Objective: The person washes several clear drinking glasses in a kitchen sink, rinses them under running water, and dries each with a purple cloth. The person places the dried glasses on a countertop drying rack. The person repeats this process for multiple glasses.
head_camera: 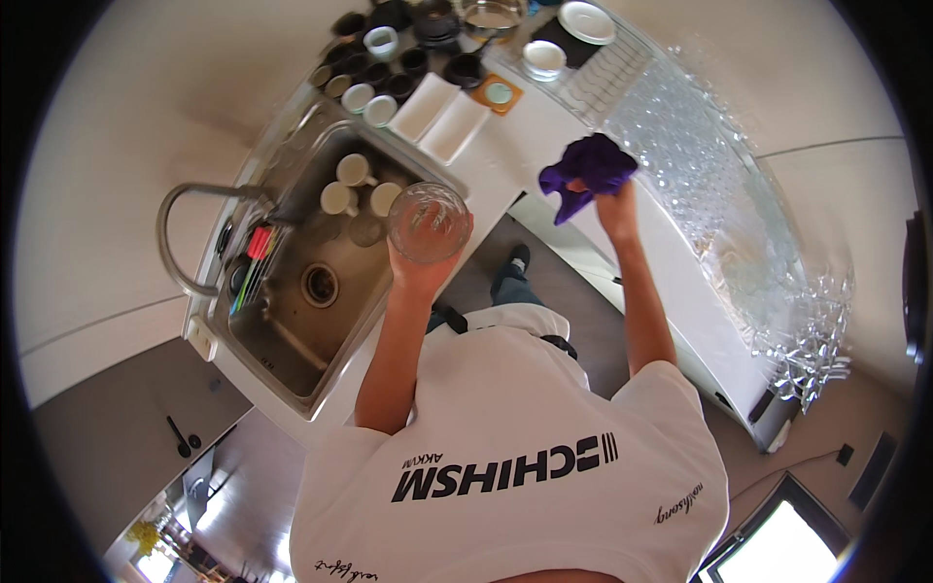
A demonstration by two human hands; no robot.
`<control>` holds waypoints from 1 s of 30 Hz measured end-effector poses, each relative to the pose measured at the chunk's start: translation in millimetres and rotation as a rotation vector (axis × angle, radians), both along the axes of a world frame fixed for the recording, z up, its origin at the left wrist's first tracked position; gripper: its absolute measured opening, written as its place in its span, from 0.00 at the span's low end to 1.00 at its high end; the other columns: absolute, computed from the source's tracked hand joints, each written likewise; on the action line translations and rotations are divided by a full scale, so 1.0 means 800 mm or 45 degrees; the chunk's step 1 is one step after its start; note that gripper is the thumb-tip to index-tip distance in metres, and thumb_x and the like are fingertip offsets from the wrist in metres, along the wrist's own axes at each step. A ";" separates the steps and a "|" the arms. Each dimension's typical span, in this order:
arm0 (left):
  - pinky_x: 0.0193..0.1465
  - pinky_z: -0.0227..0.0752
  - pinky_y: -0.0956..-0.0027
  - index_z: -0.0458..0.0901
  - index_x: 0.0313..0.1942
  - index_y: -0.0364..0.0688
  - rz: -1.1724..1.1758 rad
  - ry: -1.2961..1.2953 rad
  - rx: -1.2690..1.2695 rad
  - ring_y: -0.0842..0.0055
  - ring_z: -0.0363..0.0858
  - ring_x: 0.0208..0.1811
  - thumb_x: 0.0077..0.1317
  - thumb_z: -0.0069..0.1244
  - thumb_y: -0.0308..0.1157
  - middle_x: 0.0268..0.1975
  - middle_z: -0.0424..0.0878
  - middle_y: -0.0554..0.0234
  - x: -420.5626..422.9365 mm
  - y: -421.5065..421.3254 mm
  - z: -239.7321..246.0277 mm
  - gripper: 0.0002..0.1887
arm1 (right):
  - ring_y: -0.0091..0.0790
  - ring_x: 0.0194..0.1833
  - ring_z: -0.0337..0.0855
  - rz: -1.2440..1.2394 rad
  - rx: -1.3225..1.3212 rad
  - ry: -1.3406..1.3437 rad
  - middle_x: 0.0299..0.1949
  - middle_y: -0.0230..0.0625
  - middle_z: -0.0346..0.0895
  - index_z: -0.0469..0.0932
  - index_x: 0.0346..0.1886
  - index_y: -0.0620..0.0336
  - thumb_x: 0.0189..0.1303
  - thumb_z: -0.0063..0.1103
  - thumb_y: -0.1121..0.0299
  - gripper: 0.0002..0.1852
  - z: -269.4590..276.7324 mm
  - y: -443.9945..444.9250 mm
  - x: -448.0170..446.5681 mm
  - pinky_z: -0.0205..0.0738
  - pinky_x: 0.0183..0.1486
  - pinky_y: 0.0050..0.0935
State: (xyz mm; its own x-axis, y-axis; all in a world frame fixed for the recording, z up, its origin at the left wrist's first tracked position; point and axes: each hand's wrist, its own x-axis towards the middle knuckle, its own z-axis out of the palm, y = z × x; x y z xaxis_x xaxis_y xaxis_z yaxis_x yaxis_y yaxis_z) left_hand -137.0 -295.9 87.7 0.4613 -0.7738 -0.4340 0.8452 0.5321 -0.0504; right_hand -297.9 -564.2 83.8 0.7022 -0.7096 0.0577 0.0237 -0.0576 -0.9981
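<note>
My left hand (426, 266) is shut on a clear drinking glass (430, 222), with its open mouth facing up toward me. It is over the near edge of a stainless steel sink (364, 291). Beside the glass, several cream mugs (340, 198) stand in the sink, and a clear glass (367, 230) shows faintly near them. My right hand (616, 200) grips a bunched purple cloth (594, 166) above the white counter at the right. Folds of the cloth hide most of its fingers.
White rectangular dishes (455, 124), dark cups (375, 73) and a stack of white bowls (544, 58) crowd the back counter. Many clear glasses (678, 124) cover the right counter beside a wire rack (609, 76). A curved faucet (168, 226) rises left of the sink.
</note>
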 end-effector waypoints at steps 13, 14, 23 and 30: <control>0.70 0.62 0.48 0.72 0.51 0.38 -0.305 0.196 0.187 0.57 0.74 0.57 0.65 0.51 0.48 0.54 0.74 0.52 -0.076 -0.179 -0.025 0.24 | 0.62 0.49 0.81 0.320 -0.425 1.306 0.69 0.64 0.51 0.66 0.61 0.74 0.49 0.64 0.70 0.34 -0.139 -0.079 0.005 0.79 0.51 0.50; 0.70 0.62 0.47 0.72 0.51 0.37 -0.347 0.193 0.186 0.57 0.74 0.57 0.65 0.51 0.48 0.54 0.74 0.51 -0.077 -0.188 -0.026 0.25 | 0.61 0.50 0.81 0.354 -0.440 1.376 0.70 0.64 0.50 0.64 0.62 0.75 0.49 0.64 0.70 0.36 -0.139 -0.082 0.003 0.79 0.52 0.50; 0.66 0.66 0.47 0.72 0.51 0.38 -0.651 0.155 0.326 0.57 0.74 0.57 0.62 0.54 0.45 0.51 0.72 0.53 -0.073 -0.262 -0.053 0.24 | 0.63 0.54 0.79 0.728 -0.565 1.459 0.73 0.69 0.44 0.51 0.70 0.77 0.56 0.62 0.71 0.42 -0.145 -0.120 -0.040 0.76 0.56 0.46; 0.63 0.69 0.46 0.71 0.54 0.42 -0.887 0.114 0.317 0.57 0.75 0.57 0.63 0.52 0.49 0.53 0.75 0.56 -0.088 -0.316 -0.072 0.25 | 0.42 0.62 0.72 -0.164 -0.071 0.250 0.66 0.45 0.66 0.59 0.72 0.57 0.63 0.64 0.69 0.35 0.025 -0.087 -0.106 0.68 0.65 0.37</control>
